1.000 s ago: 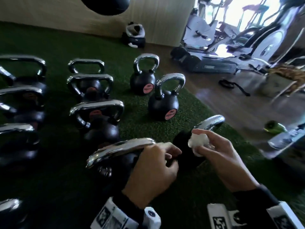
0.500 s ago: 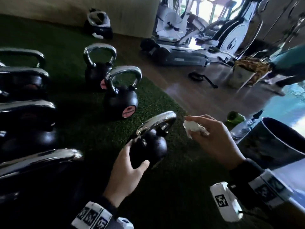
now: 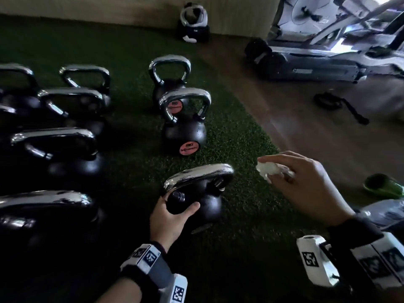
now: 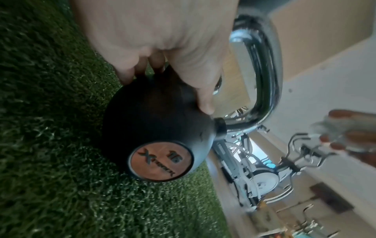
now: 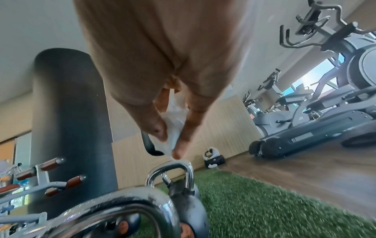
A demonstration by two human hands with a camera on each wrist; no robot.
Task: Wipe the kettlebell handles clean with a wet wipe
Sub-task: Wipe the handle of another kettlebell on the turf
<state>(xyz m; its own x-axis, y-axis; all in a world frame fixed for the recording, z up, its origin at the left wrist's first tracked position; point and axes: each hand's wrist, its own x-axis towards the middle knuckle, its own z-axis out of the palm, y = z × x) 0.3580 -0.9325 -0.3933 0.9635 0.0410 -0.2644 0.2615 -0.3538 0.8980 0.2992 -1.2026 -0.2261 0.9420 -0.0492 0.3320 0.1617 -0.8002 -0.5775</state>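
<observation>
Chrome handle [image 3: 197,174] waits bare: the left hand [image 3: 169,217] grips the kettlebell [image 3: 196,206]; the right hand [image 3: 306,186], pinching the wipe [image 3: 270,169], should wrap it round the handle.

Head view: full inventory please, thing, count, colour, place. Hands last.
nearest kettlebell: one, black with chrome handle, on turf, gripped at the body
other kettlebells: at least eight, black with chrome handles, in rows on turf
wet wipe: one, white, crumpled in fingers
turf: dark green, left and centre
wood floor: brown, right
cardio machine: grey, top right
green object: one, on floor, right edge
left hand: holds the nearest kettlebell's body
right hand: pinches the wet wipe, right of the handle, apart from it
</observation>
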